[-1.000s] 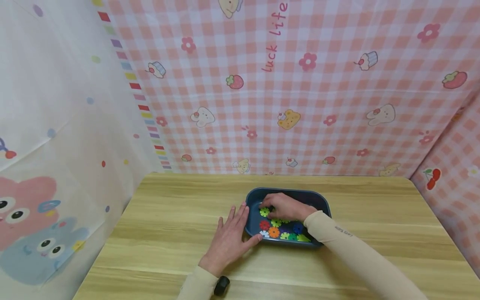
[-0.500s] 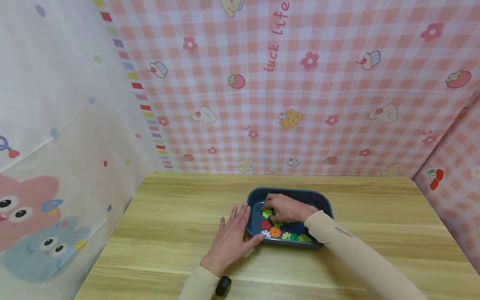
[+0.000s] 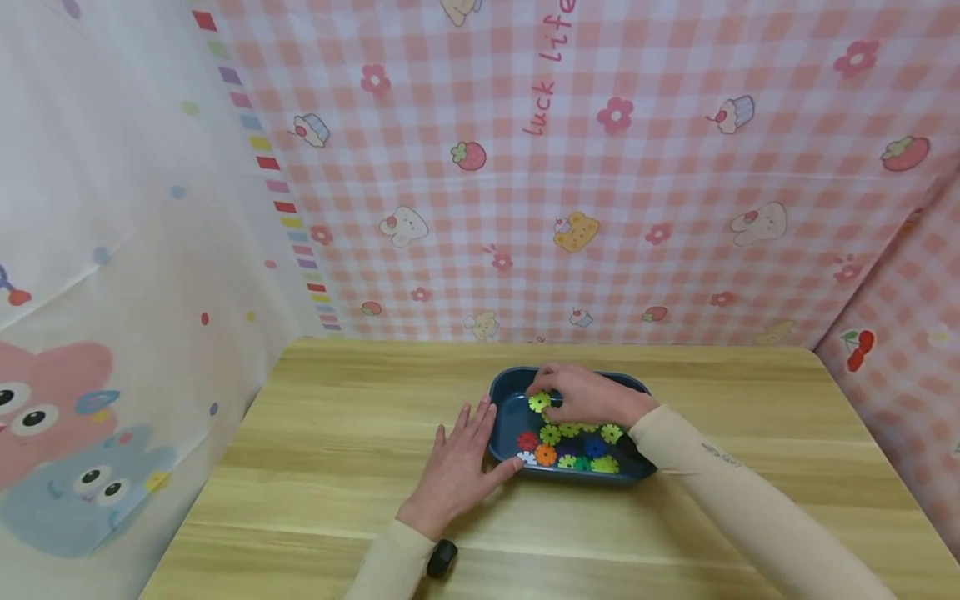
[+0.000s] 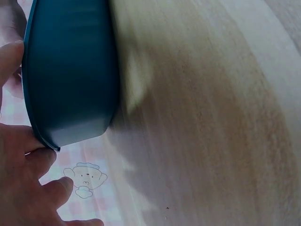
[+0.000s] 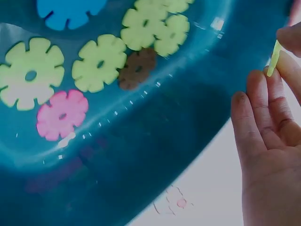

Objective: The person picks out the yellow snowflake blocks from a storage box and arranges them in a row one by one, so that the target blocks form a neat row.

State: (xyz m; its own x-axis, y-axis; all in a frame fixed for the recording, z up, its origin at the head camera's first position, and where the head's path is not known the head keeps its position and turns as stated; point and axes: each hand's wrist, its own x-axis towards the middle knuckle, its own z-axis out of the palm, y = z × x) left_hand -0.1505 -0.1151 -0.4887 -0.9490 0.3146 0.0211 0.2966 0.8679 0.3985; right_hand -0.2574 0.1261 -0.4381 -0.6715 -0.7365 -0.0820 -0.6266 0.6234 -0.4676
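A dark blue plastic basin point(image 3: 512, 421) holds several flower-shaped snowflake discs in yellow-green, red, orange, white, blue and green. Between thumb and fingertips my right hand point(image 3: 591, 397) pinches a yellow-green snowflake disc point(image 3: 539, 402) over the basin; the right wrist view catches that disc point(image 5: 273, 59) edge-on. My left hand point(image 3: 450, 473) lies at the basin's left end, straight fingers against the side and thumb on the near rim. From the left wrist, the basin's outer wall point(image 4: 70, 70) shows beside the fingers. Part of the basin's right half is hidden behind my right hand and sleeve.
The basin stands on a wood-grain table point(image 3: 360, 417). A pink checked cloth point(image 3: 525, 208) hangs behind the table's far edge, with a white printed cloth point(image 3: 150, 250) at the left. A black band point(image 3: 442, 559) sits on my left wrist.
My right hand has risen slightly from the basin floor with the yellow-green snowflake disc, uncovering more discs beneath. The left hand keeps its place on the basin. The head view has shifted a little.
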